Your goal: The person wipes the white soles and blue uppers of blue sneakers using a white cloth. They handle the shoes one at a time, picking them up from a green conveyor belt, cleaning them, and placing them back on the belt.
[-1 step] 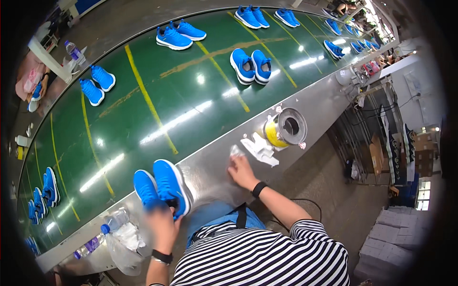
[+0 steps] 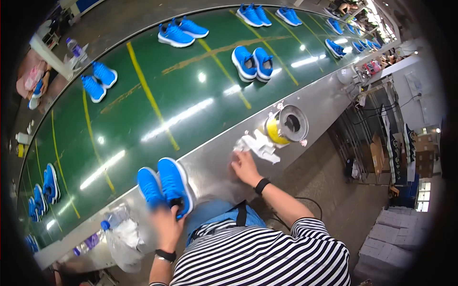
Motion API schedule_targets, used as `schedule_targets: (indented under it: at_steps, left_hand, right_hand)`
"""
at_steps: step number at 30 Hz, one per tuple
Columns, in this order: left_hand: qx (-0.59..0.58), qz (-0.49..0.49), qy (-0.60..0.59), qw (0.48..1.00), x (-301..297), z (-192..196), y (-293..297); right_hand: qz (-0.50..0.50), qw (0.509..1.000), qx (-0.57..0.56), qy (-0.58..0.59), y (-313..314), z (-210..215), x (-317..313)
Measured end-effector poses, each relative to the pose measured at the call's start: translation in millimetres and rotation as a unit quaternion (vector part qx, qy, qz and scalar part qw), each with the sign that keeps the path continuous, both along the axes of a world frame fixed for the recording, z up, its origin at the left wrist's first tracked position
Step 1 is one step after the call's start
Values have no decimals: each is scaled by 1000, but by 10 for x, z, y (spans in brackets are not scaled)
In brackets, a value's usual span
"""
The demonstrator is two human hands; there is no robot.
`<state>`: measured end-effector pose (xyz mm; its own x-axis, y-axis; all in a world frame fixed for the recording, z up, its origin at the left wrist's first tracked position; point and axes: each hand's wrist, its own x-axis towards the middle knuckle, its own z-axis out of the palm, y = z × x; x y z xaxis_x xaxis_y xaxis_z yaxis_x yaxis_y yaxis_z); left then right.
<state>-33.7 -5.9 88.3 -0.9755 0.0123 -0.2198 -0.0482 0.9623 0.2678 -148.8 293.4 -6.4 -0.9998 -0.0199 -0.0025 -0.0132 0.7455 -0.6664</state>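
Note:
My left hand (image 2: 167,228) is closed around the heel end of a pair of blue sneakers with white soles, the right-hand sneaker (image 2: 172,178) and the left-hand sneaker (image 2: 150,188). They sit side by side at the metal edge of the green belt, toes pointing away from me. The fingers are partly blurred. On the metal ledge, my right hand (image 2: 246,168) pinches the near end of some crumpled white tissue (image 2: 260,147). Just beyond stands an open metal tin (image 2: 292,125) with a yellow label, its rim spotted with whitish residue.
The green conveyor belt (image 2: 157,86) carries several more pairs of blue sneakers. Plastic bottles (image 2: 114,218) and a clear bag (image 2: 125,248) with white paper lie on the ledge at left. Stacked pale boxes (image 2: 386,238) stand at lower right. Another person's hand (image 2: 44,86) shows at far left.
My right hand has moved slightly up and right, to the white tissue by the tin. My left hand and the sneakers sit slightly further right; the view has shifted a little too.

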Motion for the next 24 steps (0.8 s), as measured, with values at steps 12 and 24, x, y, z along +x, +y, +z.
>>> schedule_targets:
  at_steps: [12,24]
  left_hand:
    - [354,342,61,868,371,-168,-120]
    - [668,484,-130,550,315,-433,-251]
  right_hand:
    - [123,888,-341,-283,-981,203,628]
    - [24,744,-478,-467,-778,361,511]
